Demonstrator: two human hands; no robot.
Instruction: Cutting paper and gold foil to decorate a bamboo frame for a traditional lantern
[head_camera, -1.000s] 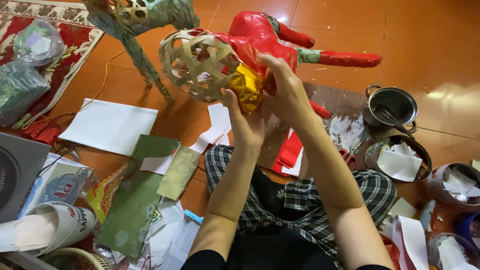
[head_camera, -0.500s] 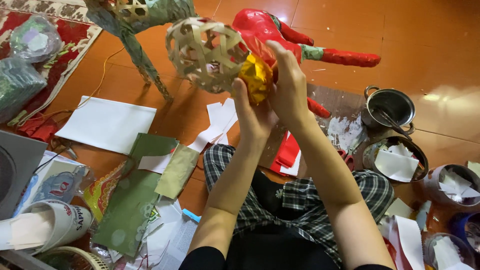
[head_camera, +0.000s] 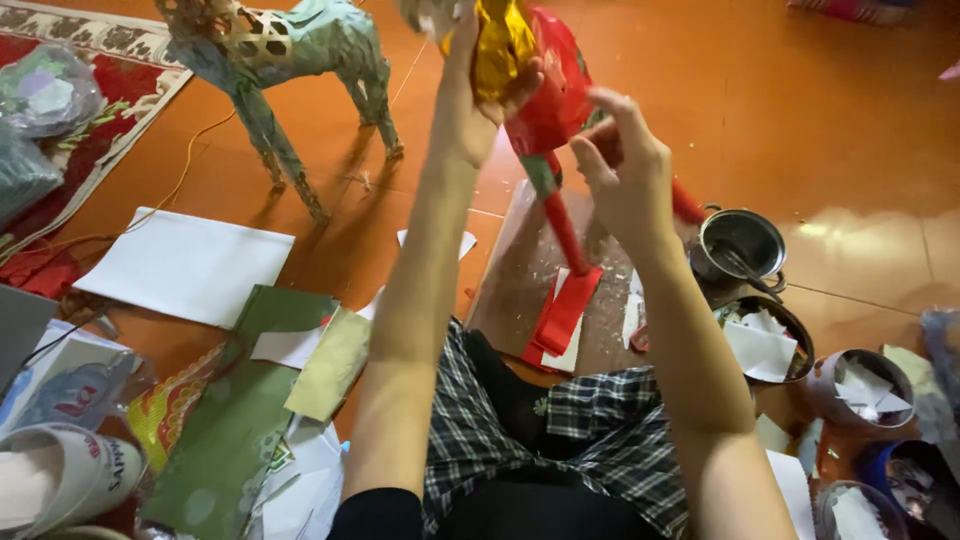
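Clamped on gold foil, the left hand holds the red paper animal figure up near the frame's top edge. Right hand, fingers spread and empty, hovers just right of its body; one red leg points down toward the floor board. Compared with a second earlier, the figure is higher and its woven head mostly out of view.

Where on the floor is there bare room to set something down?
Bare orange floor lies beyond the metal pot, at upper right. A smaller patch lies between the green paper animal and the white sheet. Crowded: the papers at lower left and the bowls at lower right.
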